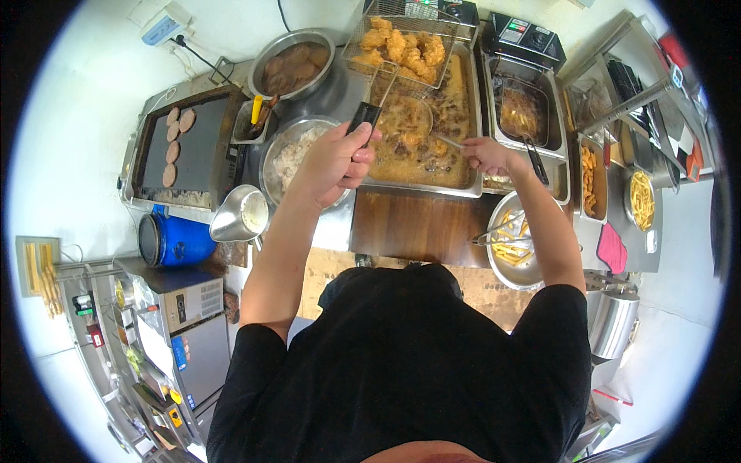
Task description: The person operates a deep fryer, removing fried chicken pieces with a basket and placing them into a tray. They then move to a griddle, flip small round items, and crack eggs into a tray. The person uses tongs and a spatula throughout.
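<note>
My left hand (354, 151) grips the black handle of a wire fryer basket (450, 40). Battered fried pieces (405, 49) lie in the basket, which is over the far part of a wide deep fryer (476, 168). My right hand (489, 155) holds the thin metal handle of a round skimmer (429, 120); its head is in the bubbling oil, where more brown pieces float. Below and left of the basket, partly behind my left forearm, is a steel bowl (267, 173) of pale floury stuff.
A griddle (200, 144) with several patties stands left, near a bowl of dark sauce (330, 43) and a steel jug (223, 223). A second fryer (560, 139) holds a smaller basket. Steel tongs (483, 238) rest in a bowl of fries (502, 276) under my right forearm.
</note>
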Tool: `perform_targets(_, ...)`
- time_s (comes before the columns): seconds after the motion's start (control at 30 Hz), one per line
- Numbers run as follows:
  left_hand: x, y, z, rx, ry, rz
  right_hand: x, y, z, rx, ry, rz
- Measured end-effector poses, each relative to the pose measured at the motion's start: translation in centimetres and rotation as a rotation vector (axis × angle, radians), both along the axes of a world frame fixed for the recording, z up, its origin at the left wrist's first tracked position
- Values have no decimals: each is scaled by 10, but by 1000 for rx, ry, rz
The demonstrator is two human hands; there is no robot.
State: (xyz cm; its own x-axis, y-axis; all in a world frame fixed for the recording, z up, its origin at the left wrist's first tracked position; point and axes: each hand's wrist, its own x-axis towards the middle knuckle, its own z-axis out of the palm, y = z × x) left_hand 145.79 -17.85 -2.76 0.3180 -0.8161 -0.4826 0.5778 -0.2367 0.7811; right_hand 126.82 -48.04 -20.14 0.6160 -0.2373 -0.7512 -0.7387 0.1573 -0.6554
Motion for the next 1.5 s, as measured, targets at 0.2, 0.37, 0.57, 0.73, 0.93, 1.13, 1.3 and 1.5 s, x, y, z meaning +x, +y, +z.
perform_targets(0.2,0,-2,-7,1,1,-5,-22,41,-21,601,-65,-335)
perform_targets(0.37,4,-1,-17,4,-27,-12,-55,64,-22,926,-104,-562)
perform_targets(0.57,9,6,-38,34,-116,15,-86,95,18,576,-287,-610)
perform_targets(0.73,7,10,-58,83,-205,41,-109,93,59,391,-376,-703)
perform_targets(0.93,-5,7,-78,115,-212,20,-117,84,113,125,-492,-736)
perform_targets(1.13,-20,1,-79,106,-77,-66,-67,87,91,-985,-486,-344)
perform_targets(1.3,-28,2,-72,87,18,-88,-54,104,62,-1445,-156,-100)
perform_targets(1.5,-27,11,-71,61,105,-79,-64,89,49,-1367,-371,-419)
